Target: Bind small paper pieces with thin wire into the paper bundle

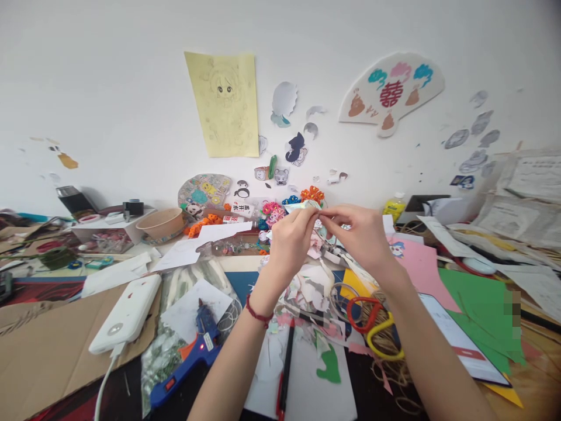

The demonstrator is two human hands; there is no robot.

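Both of my hands are raised over the cluttered table, fingertips almost meeting. My left hand [294, 235] is closed in a pinch on a small pale piece with bluish-green edges [303, 205], which looks like paper; its exact kind is unclear. My right hand [363, 235] pinches close beside it, and whatever lies between those fingertips is too small to make out. Just below the hands is a heap of paper scraps [312, 287]. Scissors with red and yellow handles [367, 318] lie by my right forearm. A blue glue gun [202, 338] rests left of my left forearm.
A white power bank [127, 313] with a cable lies on cardboard [48, 345] at left. A phone [460, 345] and green paper [477, 304] are at right. Behind stand a beige bowl [160, 224] and a yellow bottle [394, 207]. A pen [286, 365] lies in front.
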